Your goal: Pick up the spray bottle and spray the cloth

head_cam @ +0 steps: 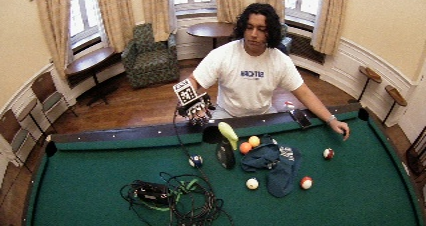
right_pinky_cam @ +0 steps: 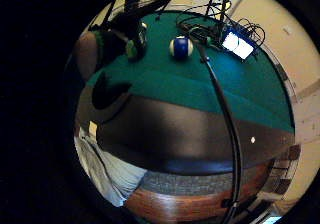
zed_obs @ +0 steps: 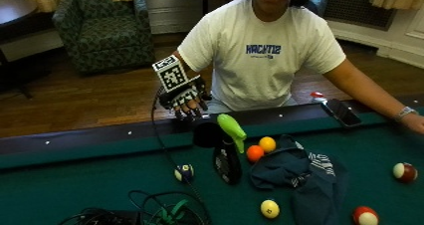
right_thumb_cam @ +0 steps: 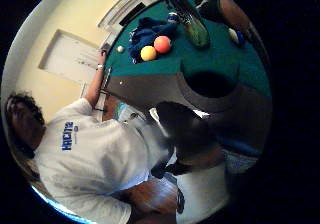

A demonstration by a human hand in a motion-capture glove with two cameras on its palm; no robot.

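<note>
Bottle [zed_obs: 227, 150] upright near the table's [zed_obs: 79, 185] person-side edge, cloth [zed_obs: 301, 172] just beside; gloved right hand [zed_obs: 184, 101] above that rail, fingers slack, holding nothing; probably light, rigid, smooth plastic; best taken at neck under green trigger.

Outside views facing across table [zed_obs: 79, 185]

Spray bottle [zed_obs: 227, 148] on table [zed_obs: 79, 185], beside cloth [zed_obs: 298, 172]
</note>
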